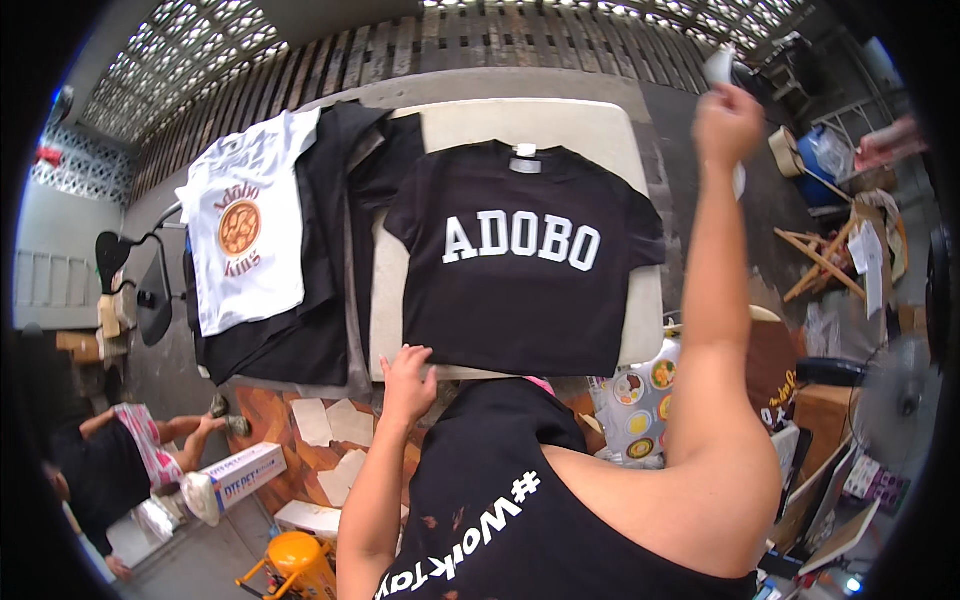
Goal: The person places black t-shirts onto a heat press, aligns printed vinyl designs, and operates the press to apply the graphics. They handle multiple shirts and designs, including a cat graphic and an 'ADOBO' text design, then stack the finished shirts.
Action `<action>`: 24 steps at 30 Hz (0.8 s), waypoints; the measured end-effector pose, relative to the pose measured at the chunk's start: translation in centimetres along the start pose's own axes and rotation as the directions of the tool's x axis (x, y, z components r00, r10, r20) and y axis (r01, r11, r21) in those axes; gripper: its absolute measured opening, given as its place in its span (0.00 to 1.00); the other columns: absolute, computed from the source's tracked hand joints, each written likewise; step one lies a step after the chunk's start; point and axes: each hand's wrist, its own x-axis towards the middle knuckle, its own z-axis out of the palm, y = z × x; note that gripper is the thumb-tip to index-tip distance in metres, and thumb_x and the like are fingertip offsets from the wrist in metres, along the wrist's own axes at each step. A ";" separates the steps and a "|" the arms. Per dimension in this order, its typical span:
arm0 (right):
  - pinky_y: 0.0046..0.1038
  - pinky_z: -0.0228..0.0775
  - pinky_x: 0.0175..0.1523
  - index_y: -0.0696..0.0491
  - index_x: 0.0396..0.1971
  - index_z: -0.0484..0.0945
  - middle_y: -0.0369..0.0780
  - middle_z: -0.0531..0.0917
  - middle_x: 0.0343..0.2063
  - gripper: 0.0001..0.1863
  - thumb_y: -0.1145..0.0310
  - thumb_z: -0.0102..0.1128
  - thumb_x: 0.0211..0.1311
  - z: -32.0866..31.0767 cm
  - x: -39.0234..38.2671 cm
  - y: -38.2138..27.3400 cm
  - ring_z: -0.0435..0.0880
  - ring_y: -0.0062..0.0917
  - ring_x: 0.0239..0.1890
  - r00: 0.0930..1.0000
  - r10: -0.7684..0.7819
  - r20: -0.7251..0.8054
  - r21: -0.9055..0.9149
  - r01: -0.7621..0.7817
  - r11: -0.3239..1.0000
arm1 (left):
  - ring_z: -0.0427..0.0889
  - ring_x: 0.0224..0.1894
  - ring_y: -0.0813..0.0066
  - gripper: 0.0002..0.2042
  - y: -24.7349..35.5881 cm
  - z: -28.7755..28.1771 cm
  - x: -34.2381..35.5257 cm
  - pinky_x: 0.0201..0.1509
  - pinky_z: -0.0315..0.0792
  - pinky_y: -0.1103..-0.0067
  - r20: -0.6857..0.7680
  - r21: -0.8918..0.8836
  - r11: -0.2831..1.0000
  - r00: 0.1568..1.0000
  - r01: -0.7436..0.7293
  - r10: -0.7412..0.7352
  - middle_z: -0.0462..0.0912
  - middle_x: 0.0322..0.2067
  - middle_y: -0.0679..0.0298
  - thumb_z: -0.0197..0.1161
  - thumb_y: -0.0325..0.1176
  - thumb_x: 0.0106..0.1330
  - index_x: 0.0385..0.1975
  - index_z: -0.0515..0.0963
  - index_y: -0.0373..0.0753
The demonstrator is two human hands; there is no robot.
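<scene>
Wooden slats [480,42] stand behind a white table [600,124]; on the table lies a black shirt [515,320], flat; it looks soft, light and floppy, so both shoulders seem good places to pinch; the left hand [408,387] rests loose at the table's near edge, by the shirt's bottom corner, gripping nothing; the right hand [728,122], past the table's right side, squeezes a blurry white thing [720,67].

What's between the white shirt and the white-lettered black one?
In the head view, black cloth lies between the white shirt and lettered black shirt, plus some pale tabletop.
</scene>
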 end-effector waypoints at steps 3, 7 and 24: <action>0.38 0.75 0.47 0.53 0.29 0.81 0.43 0.83 0.30 0.03 0.77 0.62 0.54 0.1 -13.1 -10.9 0.83 0.39 0.36 0.883 -0.113 0.455 0.420 -0.101 0.902 | 0.74 0.66 0.60 0.27 -0.3 -1.0 2.0 0.71 0.65 0.53 0.028 -0.816 0.572 0.995 0.079 -0.097 0.79 0.60 0.56 0.65 0.45 0.72 0.67 0.72 0.41; 0.45 0.71 0.56 0.51 0.25 0.80 0.39 0.81 0.30 0.05 0.76 0.63 0.46 -6.7 -32.6 -20.4 0.81 0.37 0.39 0.590 -0.657 0.469 0.849 -0.095 0.520 | 0.74 0.65 0.52 0.35 1.8 -5.5 1.0 0.72 0.67 0.61 0.075 -0.925 -0.371 0.997 0.079 0.024 0.73 0.65 0.52 0.62 0.49 0.74 0.74 0.58 0.38; 0.55 0.58 0.68 0.56 0.52 0.79 0.53 0.76 0.57 0.25 0.55 0.66 0.60 -12.8 -33.3 -6.2 0.69 0.52 0.64 0.362 -0.026 0.932 -0.010 0.099 0.995 | 0.83 0.38 0.66 0.17 -17.9 4.4 -23.0 0.40 0.78 0.73 0.244 -0.936 -0.082 0.461 0.344 -0.853 0.82 0.44 0.61 0.60 0.27 0.71 0.59 0.73 0.38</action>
